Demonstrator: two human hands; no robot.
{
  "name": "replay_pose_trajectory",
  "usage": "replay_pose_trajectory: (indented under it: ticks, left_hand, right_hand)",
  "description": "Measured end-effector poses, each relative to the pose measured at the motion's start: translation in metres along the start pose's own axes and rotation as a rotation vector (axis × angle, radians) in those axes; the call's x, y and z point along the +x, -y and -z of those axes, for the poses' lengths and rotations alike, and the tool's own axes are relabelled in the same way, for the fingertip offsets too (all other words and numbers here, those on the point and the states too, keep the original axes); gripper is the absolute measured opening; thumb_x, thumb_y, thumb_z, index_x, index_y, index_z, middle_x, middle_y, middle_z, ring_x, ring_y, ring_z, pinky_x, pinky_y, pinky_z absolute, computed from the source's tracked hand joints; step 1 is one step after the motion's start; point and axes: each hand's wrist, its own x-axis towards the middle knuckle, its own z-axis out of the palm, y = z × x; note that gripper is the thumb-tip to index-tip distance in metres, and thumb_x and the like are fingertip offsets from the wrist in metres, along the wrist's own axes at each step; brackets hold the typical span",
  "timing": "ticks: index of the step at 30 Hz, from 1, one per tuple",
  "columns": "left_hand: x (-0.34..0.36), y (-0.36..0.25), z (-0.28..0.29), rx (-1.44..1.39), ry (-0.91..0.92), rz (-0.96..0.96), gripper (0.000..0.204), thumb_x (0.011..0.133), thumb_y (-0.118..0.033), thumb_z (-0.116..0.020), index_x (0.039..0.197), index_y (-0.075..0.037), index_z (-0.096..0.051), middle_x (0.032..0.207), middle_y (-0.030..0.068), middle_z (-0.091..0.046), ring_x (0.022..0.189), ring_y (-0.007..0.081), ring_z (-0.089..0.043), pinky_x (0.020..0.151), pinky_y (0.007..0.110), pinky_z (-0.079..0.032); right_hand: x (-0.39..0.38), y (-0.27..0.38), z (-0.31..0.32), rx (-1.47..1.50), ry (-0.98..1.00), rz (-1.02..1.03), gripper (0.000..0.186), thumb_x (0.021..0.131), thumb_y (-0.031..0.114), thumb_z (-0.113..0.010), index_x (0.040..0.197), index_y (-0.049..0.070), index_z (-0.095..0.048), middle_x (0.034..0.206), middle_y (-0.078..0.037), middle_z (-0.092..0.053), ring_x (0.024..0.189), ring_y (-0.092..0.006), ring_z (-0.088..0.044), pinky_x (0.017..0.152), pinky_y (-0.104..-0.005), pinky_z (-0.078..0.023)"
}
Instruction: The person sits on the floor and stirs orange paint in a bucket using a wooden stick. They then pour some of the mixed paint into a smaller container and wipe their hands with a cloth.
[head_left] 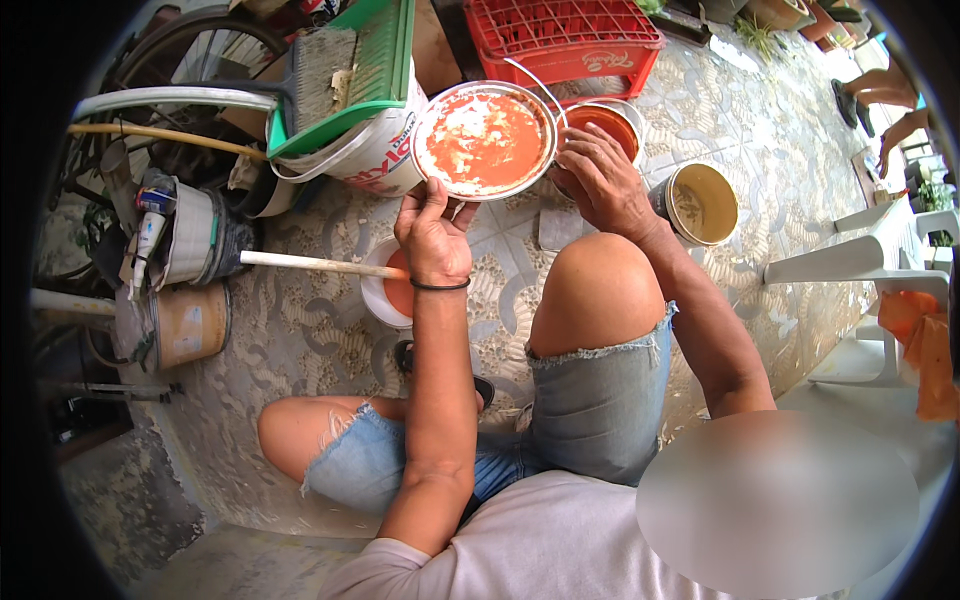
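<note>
My left hand (pixel 435 235) grips the near rim of a round lid (pixel 485 140), thumb on top and fingers beneath. Wet orange paint with white patches coats the lid. At the lid's right edge is my right hand (pixel 602 180), fingers bent together; what they hold, if anything, is hidden. Behind that hand stands a bucket of orange paint (pixel 622 125), partly covered by it. A thin wire handle (pixel 540 82) arches beside the lid; I cannot tell which vessel it belongs to. Left of my left wrist, a pale stick (pixel 315 263) reaches over a white bucket (pixel 372 285) with orange paint inside.
An empty-looking tan bucket (pixel 703 203) stands right of my right hand. Behind are a red crate (pixel 565 45) and a white bucket (pixel 385 170) under a green dustpan (pixel 400 60). A white plastic chair (pixel 850 250) is at right; containers and a bicycle wheel (pixel 190 55) crowd the left.
</note>
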Motion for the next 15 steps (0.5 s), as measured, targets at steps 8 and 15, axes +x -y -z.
replay_pose_trajectory:
  ticks: [8, 15]
  left_hand:
    - [-0.006, -0.008, 0.002, -0.030, -0.021, -0.020, 0.023, 0.100, -0.014, -0.068, 0.119, -0.004, -0.061, 0.111, 0.0108, -0.070, 0.096, 0.0228, -0.072, 0.078, 0.043, -0.067]
    - [-0.006, -0.008, 0.008, 0.014, -0.029, -0.064, 0.022, 0.100, -0.013, -0.068, 0.119, -0.004, -0.060, 0.113, 0.0101, -0.070, 0.096, 0.0215, -0.072, 0.076, 0.040, -0.067]
  right_hand:
    - [0.011, 0.018, 0.000, 0.381, 0.090, -0.388, 0.025, 0.094, 0.015, -0.073, 0.112, 0.002, -0.061, 0.103, -0.018, -0.063, 0.096, -0.0387, -0.067, 0.085, -0.0483, -0.055]
    - [0.019, 0.022, 0.009, 0.428, 0.267, -0.434, 0.031, 0.092, 0.033, -0.075, 0.100, 0.004, -0.067, 0.089, -0.017, -0.069, 0.083, -0.0361, -0.070, 0.071, -0.0452, -0.055]
